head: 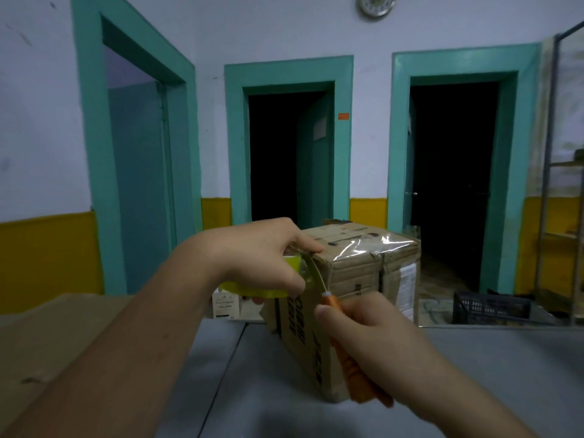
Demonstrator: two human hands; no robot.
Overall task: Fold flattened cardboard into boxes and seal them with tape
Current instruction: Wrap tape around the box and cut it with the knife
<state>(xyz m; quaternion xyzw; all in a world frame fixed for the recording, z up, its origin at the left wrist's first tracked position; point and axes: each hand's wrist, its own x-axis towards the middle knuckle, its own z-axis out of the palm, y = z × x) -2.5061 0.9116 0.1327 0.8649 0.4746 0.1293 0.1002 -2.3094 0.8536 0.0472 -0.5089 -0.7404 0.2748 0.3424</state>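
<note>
knife at the tape on the box corner

a cardboard box (357, 273) stands on the grey table (489, 374), in the middle and a little to the right, with clear tape (379, 245) shining across its top. the left hand (262, 251) curls round a yellow-green tape roll (252, 291) just beside the box's near left top corner, thumb tip resting on that corner. the right hand (373, 336) grips the orange handle of a knife (355, 380), fingers wrapped tight; the blade points up to the strip between roll and box. both hands and forearms cover much of the box's left face, so its black print shows only in part.

a sheet of flat cardboard (47, 336) lies on the near left. behind the left hand sits a small white carton (226, 303). far right, a dark crate (489, 308) sits on the floor beside a metal rack (550, 184). three teal door frames line the far wall, a clock (377, 3) high above them.
</note>
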